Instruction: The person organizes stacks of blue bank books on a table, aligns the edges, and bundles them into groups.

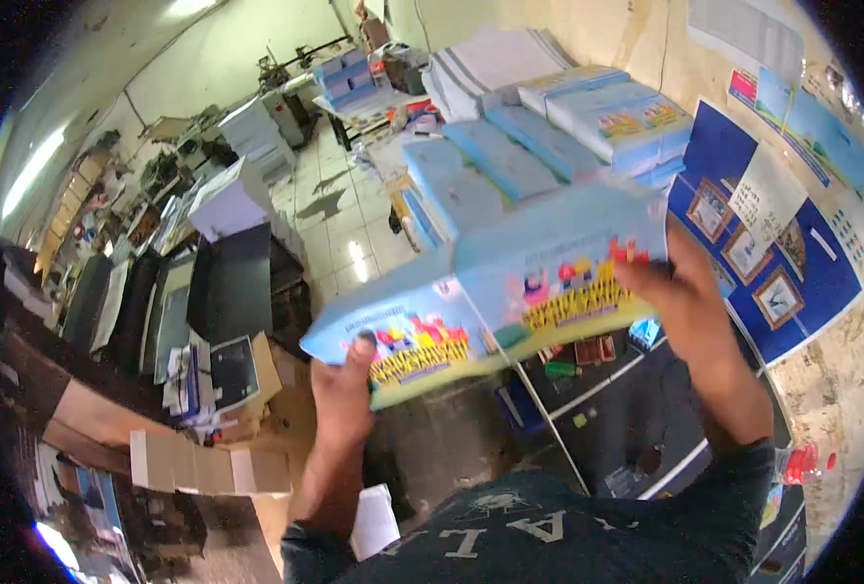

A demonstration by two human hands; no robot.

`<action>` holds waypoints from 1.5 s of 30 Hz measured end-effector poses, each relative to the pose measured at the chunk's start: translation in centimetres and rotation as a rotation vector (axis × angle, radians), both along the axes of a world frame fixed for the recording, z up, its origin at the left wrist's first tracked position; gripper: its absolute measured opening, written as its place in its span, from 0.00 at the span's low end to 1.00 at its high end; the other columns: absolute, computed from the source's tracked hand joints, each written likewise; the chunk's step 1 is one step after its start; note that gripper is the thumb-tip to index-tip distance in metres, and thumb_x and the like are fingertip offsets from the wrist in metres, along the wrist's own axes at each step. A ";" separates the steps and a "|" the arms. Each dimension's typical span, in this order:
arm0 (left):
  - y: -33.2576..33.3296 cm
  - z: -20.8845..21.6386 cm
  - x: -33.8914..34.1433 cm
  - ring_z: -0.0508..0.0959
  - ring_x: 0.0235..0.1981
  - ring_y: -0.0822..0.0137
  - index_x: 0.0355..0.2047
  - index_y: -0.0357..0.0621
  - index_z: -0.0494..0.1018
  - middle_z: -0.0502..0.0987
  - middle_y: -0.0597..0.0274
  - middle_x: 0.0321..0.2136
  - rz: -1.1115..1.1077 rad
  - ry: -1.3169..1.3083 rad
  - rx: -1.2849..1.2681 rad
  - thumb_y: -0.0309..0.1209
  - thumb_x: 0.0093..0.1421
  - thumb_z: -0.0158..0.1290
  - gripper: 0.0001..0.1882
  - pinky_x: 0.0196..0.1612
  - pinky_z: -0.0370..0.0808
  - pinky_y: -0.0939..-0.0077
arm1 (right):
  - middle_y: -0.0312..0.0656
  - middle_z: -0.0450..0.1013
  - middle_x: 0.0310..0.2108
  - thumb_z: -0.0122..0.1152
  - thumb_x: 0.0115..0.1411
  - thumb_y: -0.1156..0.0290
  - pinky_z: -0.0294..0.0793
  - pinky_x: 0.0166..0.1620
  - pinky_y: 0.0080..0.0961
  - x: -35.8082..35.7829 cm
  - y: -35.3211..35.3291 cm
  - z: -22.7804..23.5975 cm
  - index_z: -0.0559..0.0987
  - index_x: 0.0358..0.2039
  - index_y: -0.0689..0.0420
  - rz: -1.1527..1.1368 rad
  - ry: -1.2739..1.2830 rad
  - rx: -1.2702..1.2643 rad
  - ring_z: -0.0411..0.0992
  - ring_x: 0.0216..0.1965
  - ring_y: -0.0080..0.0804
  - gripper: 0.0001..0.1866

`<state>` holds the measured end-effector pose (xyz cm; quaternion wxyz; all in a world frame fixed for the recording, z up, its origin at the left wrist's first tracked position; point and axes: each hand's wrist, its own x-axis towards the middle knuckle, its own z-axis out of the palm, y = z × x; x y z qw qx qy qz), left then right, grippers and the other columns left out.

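In front of me I hold wide light-blue printed sheets (pixel 568 243), tilted, with two matching panels of yellow lettering and colourful figures side by side. How many sheets are in the bundle I cannot tell. My left hand (pixel 342 394) grips the lower left end, its thumb on the printed face. At the opposite end my right hand (pixel 685 292) is closed round the edge, fingers over the print. Both hands hold the sheets above a dark tabletop (pixel 646 419).
Beyond the sheets lie stacks of similar blue prints (pixel 471 175) and a taller pile (pixel 627 112). A blue board (pixel 811 282) with pictures leans by the right wall. Small items, including a green object (pixel 563 370), lie on the dark table. Cardboard (pixel 198 462) sits lower left.
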<state>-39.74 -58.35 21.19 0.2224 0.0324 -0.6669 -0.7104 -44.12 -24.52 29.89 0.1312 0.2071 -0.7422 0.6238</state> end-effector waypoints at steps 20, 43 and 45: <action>-11.5 5.8 -43.5 0.83 0.36 0.66 0.56 0.42 0.69 0.82 0.58 0.41 -0.756 -0.364 0.180 0.48 0.67 0.52 0.26 0.38 0.78 0.70 | 0.47 0.81 0.37 0.69 0.52 0.68 0.78 0.43 0.29 -47.2 -5.1 5.9 0.82 0.41 0.66 -0.087 -0.460 0.035 0.80 0.35 0.34 0.18; -20.2 -7.0 -54.2 0.77 0.24 0.61 0.40 0.39 0.70 0.77 0.55 0.26 -0.929 -0.443 -0.301 0.60 0.70 0.35 0.32 0.31 0.75 0.68 | 0.53 0.80 0.43 0.62 0.54 0.38 0.72 0.49 0.41 -52.1 -4.3 -4.5 0.83 0.44 0.62 -0.262 -0.503 0.872 0.76 0.44 0.45 0.36; -20.0 -5.3 -55.8 0.75 0.25 0.64 0.40 0.41 0.70 0.73 0.60 0.25 -0.772 -0.136 -0.359 0.57 0.71 0.35 0.30 0.34 0.73 0.68 | 0.54 0.79 0.43 0.63 0.52 0.40 0.72 0.47 0.41 -53.1 -3.6 -4.2 0.81 0.44 0.66 -0.218 -0.468 0.988 0.76 0.43 0.46 0.37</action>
